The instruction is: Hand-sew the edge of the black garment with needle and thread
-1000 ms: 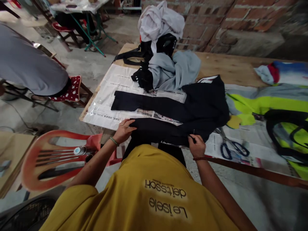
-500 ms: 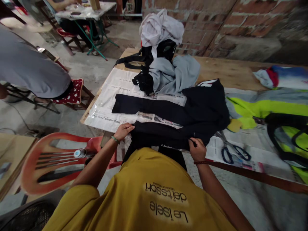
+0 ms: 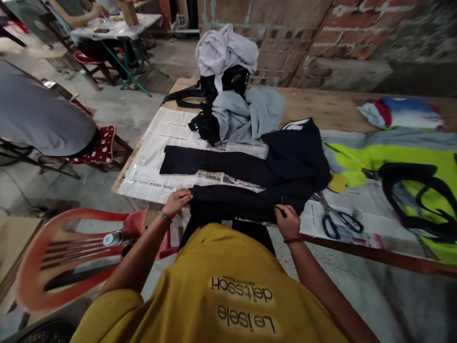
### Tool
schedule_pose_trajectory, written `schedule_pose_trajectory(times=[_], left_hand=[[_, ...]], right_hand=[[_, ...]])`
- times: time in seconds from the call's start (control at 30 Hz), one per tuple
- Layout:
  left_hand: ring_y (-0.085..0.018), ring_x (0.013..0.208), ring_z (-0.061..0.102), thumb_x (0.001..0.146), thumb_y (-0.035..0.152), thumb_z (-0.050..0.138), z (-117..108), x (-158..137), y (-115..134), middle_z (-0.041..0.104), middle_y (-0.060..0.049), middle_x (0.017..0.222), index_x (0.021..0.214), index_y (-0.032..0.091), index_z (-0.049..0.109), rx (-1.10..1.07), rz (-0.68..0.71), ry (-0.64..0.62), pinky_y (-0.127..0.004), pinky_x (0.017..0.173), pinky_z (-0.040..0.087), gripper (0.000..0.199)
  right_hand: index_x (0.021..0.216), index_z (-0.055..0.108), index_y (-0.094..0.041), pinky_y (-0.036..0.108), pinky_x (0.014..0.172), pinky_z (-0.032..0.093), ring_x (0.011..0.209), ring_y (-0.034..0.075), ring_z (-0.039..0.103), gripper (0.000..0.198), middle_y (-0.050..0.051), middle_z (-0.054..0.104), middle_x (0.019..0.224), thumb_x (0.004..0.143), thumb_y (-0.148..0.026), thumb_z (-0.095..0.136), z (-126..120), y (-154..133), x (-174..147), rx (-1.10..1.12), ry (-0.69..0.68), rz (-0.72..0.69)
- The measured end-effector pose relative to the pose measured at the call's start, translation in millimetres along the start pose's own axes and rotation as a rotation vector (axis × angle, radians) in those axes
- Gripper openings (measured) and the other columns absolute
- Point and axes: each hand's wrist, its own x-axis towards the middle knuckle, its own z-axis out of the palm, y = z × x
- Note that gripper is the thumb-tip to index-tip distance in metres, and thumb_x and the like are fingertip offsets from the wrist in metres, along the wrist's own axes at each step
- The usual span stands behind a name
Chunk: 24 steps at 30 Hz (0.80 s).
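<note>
A pair of dark navy trousers lies across the table, its two legs stretched toward the left. My left hand is closed on the hem end of the nearer leg, thumb and fingers pinched together. Farther right along that leg's near edge, my right hand pinches the dark cloth. A thin pale sliver, perhaps a needle or pin, stands up just above the right fingers; I cannot make it out surely. Scissors with dark blue handles lie on newspaper to the right of my right hand.
Newspaper covers the wooden table. Behind the trousers are a grey cloth and a white cloth on a black bag. Yellow-green garments lie right. A red plastic chair and a seated person are left.
The whole view has shifted slightly, so the table and its contents appear farther left. Both hands keep their hold on the trouser leg.
</note>
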Motion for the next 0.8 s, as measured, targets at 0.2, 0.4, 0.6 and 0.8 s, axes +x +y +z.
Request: schedule_pose_trajectory(times=[0.2,0.4,0.6,0.8], left_hand=[[-0.017,0.083,0.059,0.066,0.042,0.068,-1.2,0.7,-3.2,0.063,-0.005,0.084,0.074,0.016,0.068,-0.017,-0.001,-0.003,-0.031,0.080,0.048,0.027],[-0.018,0.084,0.058,0.063,0.039,0.068,0.4,1.2,-0.6,0.062,-0.004,0.084,0.071,0.016,0.067,-0.021,-0.042,0.016,-0.032,0.080,0.047,0.025],[-0.019,0.086,0.057,0.058,0.038,0.068,1.1,1.5,5.5,0.062,-0.004,0.085,0.067,0.015,0.066,-0.006,-0.127,0.023,-0.030,0.081,0.045,0.024],[-0.019,0.086,0.057,0.057,0.032,0.063,6.7,2.8,4.8,0.062,-0.004,0.087,0.061,0.017,0.063,0.069,-0.099,0.058,-0.030,0.082,0.045,0.016]], right_hand=[[0.080,0.066,-0.019,0.031,0.073,0.048,0.076,0.017,0.060,0.019,0.004,0.063,0.078,0.081,-0.033,0.054,-1.7,1.2,2.2,0.054,-0.006,0.067],[0.077,0.067,-0.019,0.031,0.075,0.046,0.079,0.018,0.060,0.021,0.003,0.064,0.081,0.076,-0.037,0.054,-5.5,7.4,10.3,0.147,-0.141,0.241],[0.075,0.066,-0.019,0.031,0.078,0.045,0.080,0.017,0.058,0.023,0.003,0.064,0.081,0.073,-0.038,0.054,-7.3,4.9,14.2,0.186,-0.167,0.301],[0.073,0.066,-0.020,0.031,0.076,0.045,0.078,0.017,0.058,0.021,0.003,0.063,0.078,0.073,-0.038,0.054,-8.0,3.4,14.5,0.196,-0.164,0.289]])
